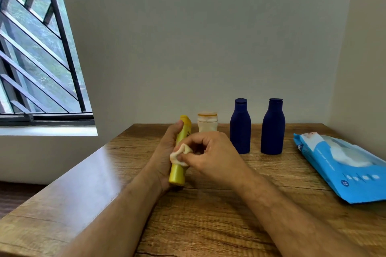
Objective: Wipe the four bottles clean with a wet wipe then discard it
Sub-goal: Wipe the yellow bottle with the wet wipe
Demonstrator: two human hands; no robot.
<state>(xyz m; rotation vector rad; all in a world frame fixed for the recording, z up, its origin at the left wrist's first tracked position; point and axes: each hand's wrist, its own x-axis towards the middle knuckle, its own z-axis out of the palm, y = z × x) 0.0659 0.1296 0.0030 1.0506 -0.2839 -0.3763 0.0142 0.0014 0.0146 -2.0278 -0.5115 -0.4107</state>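
Note:
My left hand (161,156) grips a yellow bottle (178,174), held tilted just above the wooden table (208,225). My right hand (211,157) pinches a crumpled white wet wipe (179,154) against the bottle's side. Behind my hands stands a small cream bottle (207,123) with an orange-rimmed cap, partly hidden by my right hand. Two dark blue bottles (240,129) (272,129) stand upright to its right, near the wall.
A blue pack of wet wipes (342,167) lies flat at the table's right side. The wall runs close behind the bottles and along the right. A barred window (37,47) is at the left, beyond the table's left edge.

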